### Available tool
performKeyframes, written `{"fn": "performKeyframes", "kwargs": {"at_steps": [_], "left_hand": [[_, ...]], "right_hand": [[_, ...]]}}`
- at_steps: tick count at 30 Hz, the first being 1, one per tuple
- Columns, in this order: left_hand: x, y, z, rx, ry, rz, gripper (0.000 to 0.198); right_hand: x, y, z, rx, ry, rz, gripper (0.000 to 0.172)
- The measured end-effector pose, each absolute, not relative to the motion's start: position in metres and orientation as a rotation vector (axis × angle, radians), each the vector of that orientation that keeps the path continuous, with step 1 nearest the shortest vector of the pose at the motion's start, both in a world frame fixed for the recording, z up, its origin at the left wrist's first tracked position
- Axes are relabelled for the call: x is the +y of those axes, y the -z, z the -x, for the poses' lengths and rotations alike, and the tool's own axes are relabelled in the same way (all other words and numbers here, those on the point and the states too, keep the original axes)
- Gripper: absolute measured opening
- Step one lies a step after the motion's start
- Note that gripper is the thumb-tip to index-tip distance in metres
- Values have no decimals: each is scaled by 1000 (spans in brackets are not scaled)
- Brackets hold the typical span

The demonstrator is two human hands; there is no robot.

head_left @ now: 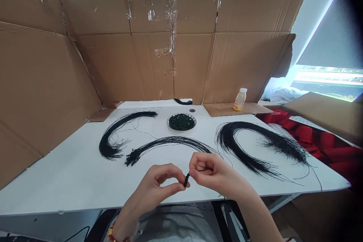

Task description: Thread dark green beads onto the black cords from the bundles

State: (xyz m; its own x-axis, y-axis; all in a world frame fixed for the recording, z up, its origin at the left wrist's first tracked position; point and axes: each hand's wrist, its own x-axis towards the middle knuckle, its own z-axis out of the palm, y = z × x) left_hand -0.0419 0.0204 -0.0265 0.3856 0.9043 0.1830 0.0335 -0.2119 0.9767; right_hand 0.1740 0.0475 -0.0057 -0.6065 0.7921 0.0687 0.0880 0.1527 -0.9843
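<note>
**Cardboard screen (99,56) set around a white counter (70,189)**

The far and left sides of the counter are closed in by the screen, whose seams are covered with clear tape. Beyond the right edge, red items (327,140) are heaped. Three curved bundles of black cord are laid out: the right bundle (227,136) is bent into a wide hook, the middle bundle (170,140) is partly hidden by the right hand (215,174), and the left bundle (106,147) is curled near the screen. The left hand (163,183) is closed in a thumb-and-finger pinch; the right hand is pinched too, its other fingers curled. At the far middle, a shallow bowl (167,123) is filled with dark green beads (181,121). A capped bottle (239,100) is stood on a cardboard flap at far right. Above the counter's near part, a short, lumpy black piece (186,180) is gripped between both hands' fingertips.
</note>
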Motion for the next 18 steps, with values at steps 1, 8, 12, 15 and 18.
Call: {"fn": "performKeyframes", "kwargs": {"at_steps": [1, 8, 12, 15, 18], "left_hand": [[21, 27, 42, 861, -1027, -1572, 3], [22, 25, 41, 867, -1063, -1606, 6], [20, 24, 42, 844, -1062, -1596, 6], [19, 26, 42, 853, -1052, -1593, 6], [19, 27, 44, 877, -1027, -1608, 9]], "right_hand": [[47, 6, -174, -1835, -1498, 836, 16], [46, 5, -174, -1862, -1472, 841, 17], [46, 6, -175, -1871, -1467, 855, 18], [45, 5, -175, -1900, -1453, 868, 18], [42, 5, -173, -1942, -1409, 900, 14]]}}
